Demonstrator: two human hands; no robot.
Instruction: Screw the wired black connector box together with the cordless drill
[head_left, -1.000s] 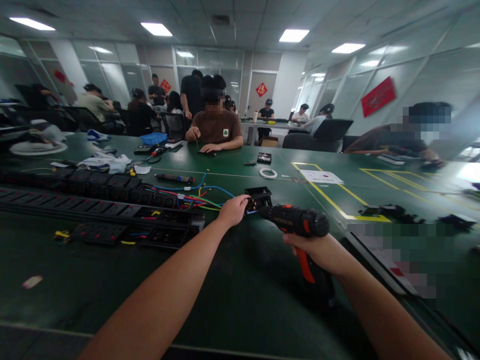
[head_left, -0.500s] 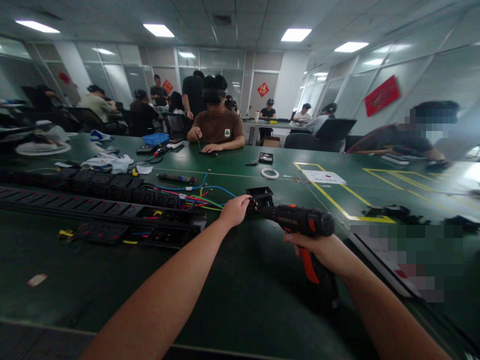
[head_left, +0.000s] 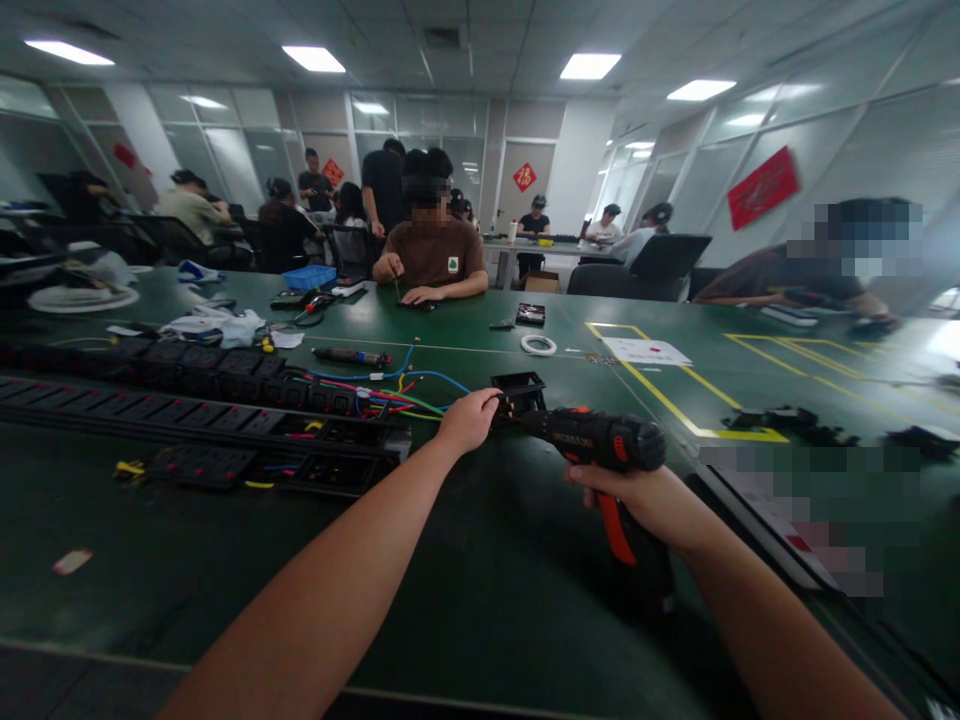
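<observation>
My right hand (head_left: 637,495) is wrapped round the grip of a black and orange cordless drill (head_left: 581,438), whose nose points left. At the drill's front, my left hand (head_left: 469,420) is closed in a pinch on a small black part with brass-coloured bits (head_left: 507,406); my fingers hide much of it. Just behind lies an open black frame (head_left: 521,383). Coloured wires (head_left: 405,400) run from my left hand's side to the long black socket strip (head_left: 172,405). Whether the drill's bit touches the part cannot be made out.
Left on the green table (head_left: 465,600) lie a second socket piece (head_left: 202,466) and a pen-shaped electric screwdriver (head_left: 349,356). Behind are a white ring (head_left: 538,345) and a paper sheet (head_left: 646,351). Black parts (head_left: 780,425) lie right. A co-worker (head_left: 431,255) sits opposite.
The whole view has shifted very slightly. Both hands keep their grips, and the drill stays in nearly the same place against the small part.
</observation>
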